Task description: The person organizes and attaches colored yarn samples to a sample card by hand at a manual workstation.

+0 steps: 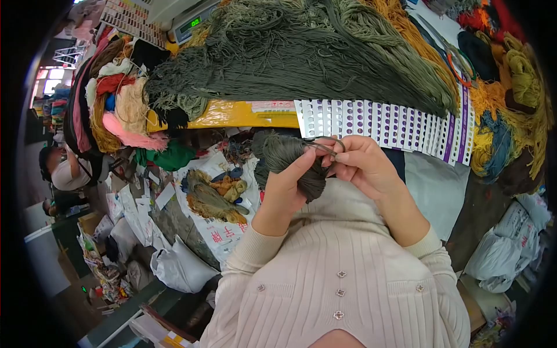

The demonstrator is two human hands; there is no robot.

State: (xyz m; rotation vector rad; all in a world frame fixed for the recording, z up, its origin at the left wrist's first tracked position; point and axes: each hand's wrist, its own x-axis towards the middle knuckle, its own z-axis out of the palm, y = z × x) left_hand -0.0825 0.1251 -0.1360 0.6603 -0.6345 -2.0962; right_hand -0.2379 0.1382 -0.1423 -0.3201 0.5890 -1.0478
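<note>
A thick bundle of dark grey-green yarn (279, 152) is gripped in my left hand (285, 188), close to my body. My left thumb presses near the bundle's right end. At that end my right hand (362, 165) pinches a few loose strands (332, 145), which form a small loop between both hands. Part of the bundle hides behind my left fingers. Just beyond my hands, a large heap of dark green yarn (290, 64) covers the table, with lighter green and ochre strands on its right.
Purple-and-white punched cards (377, 124) lie along the table's near edge. Scissors (458, 64) with orange handles rest at the right. A digital scale (194, 26) stands at the back left. Coloured yarn piles (125, 98) flank the table. Another person (64, 168) sits far left.
</note>
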